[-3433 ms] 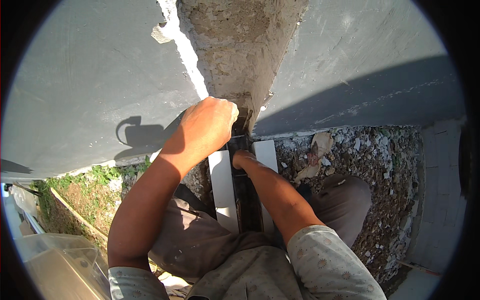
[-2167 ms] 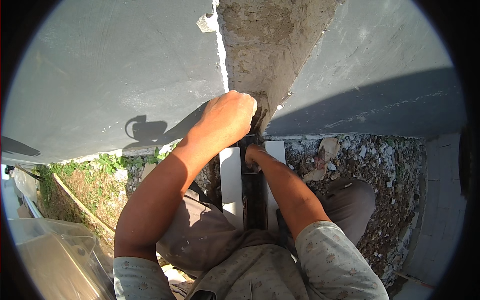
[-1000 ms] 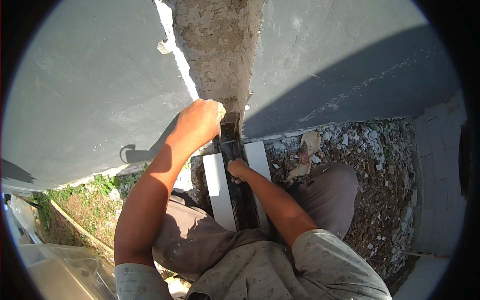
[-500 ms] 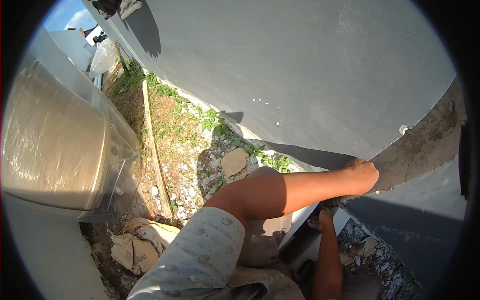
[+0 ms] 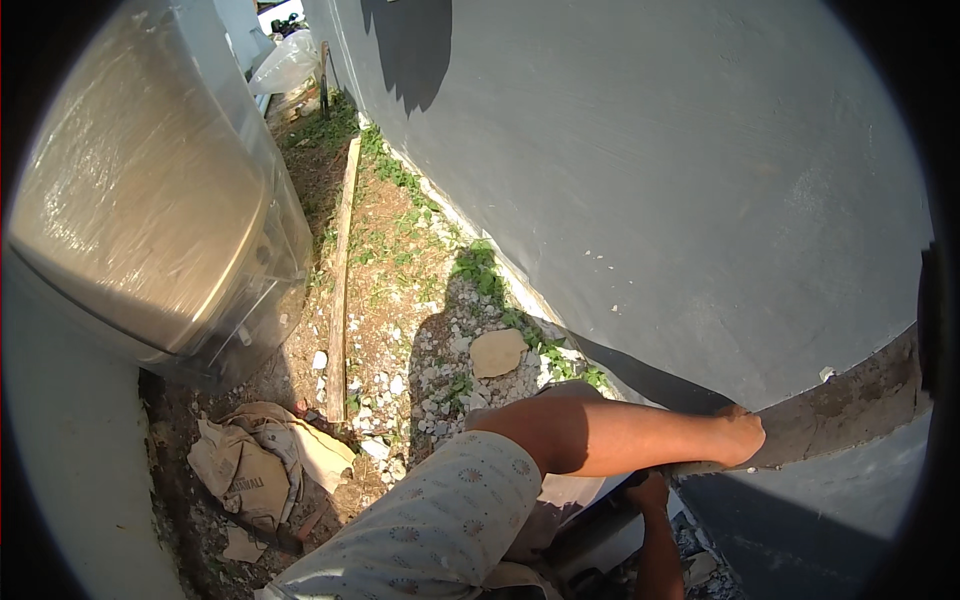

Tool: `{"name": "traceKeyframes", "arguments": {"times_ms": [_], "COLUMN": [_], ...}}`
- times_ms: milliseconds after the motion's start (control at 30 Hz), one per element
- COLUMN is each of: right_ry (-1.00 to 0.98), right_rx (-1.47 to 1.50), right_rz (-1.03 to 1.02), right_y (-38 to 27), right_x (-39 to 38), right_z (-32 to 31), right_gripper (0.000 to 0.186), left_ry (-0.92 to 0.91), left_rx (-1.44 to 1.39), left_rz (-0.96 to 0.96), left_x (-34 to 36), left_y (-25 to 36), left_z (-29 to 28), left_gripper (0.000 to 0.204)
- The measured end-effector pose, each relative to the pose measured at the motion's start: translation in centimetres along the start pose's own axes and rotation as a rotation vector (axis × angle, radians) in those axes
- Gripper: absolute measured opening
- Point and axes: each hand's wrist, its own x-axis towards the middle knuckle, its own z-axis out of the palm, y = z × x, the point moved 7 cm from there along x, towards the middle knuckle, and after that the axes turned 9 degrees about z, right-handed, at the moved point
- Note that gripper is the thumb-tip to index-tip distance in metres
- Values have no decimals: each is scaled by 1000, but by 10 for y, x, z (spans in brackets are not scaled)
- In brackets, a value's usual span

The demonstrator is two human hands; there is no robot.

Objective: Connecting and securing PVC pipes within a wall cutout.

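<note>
My left arm, in a pale patterned sleeve [image 5: 420,510], stretches across to the right. At its end my left hand [image 5: 738,438] is closed like a fist against the rough brown strip [image 5: 830,425] along the grey wall's edge. Whatever its fingers may hold is hidden. Below that forearm, my right hand [image 5: 650,492] has its fingers curled beside a dark, long-edged thing [image 5: 590,530]. Shadow and the left arm hide part of it, so its kind cannot be told.
The smooth grey wall [image 5: 640,180] fills the upper right. A plastic-wrapped, rounded tan object [image 5: 150,190] stands at left. A wooden plank [image 5: 342,290], a flat stone [image 5: 497,354], rubble and crumpled paper sacks [image 5: 255,465] lie on the ground between them.
The whole view has shifted, so the wall, plank and wrapped object appear farther right or higher. My left hand stays at the brown strip; my right hand appears closer beneath the left forearm.
</note>
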Motion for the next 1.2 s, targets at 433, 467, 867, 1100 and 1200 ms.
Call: {"name": "traceKeyframes", "arguments": {"times_ms": [433, 467, 867, 1100, 1200], "right_ry": [-113, -126, -617, -425, -371], "right_rx": [-247, -179, 1673, 1663, 1422], "right_rz": [-112, -70, 555, 740, 631], "right_y": [-9, -7, 5, 16, 13], "right_x": [-7, -5, -28, -29, -31], "right_z": [60, 66, 81, 82, 73], "right_gripper": [33, 34, 28, 33, 37], "left_ry": [78, 89, 89, 6, 11], "left_rx": [-1, 0, 20, -13, 0], "left_rz": [23, 23, 44, 24, 30], "left_x": [-1, -1, -2, -1, 0], "left_y": [0, 0, 1, 1, 1], "left_z": [-2, -2, -5, -3, -2], "left_gripper": [19, 19, 19, 24, 24]}}
